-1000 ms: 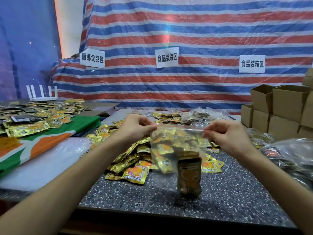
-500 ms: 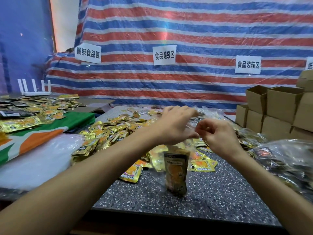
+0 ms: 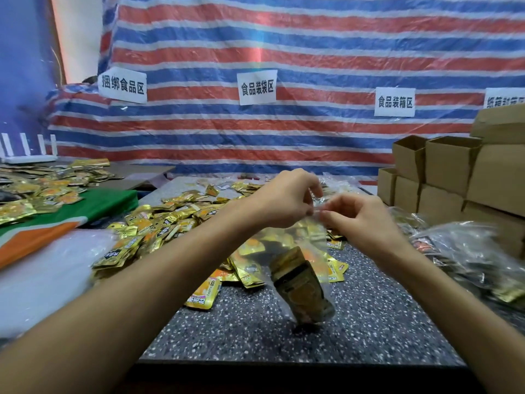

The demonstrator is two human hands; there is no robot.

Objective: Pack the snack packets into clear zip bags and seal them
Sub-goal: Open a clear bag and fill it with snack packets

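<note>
Sealing step, I'd judge. Left of the zip bag (image 3: 312,243): loose snack packets (image 3: 170,223) heaped on the tabletop (image 3: 369,314). Left hand (image 3: 284,199) grip pinches the bag's top edge; bag hangs below with one packet (image 3: 302,291) tilted low inside; right hand (image 3: 362,220) grip pinches the same edge, just beside. Risk: zip track bunched between close fingers, uneven press leaves a gap; slipped pinch drops the bag.

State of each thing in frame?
Clear plastic zip bag: held up by its top, gold foil snack packet inside, seal unclear.
Left hand: pinching bag top.
Right hand: pinching bag top.
Loose gold foil snack packets: heaped on table, unbagged.
Brown cardboard boxes: stacked, two open-topped.
</note>
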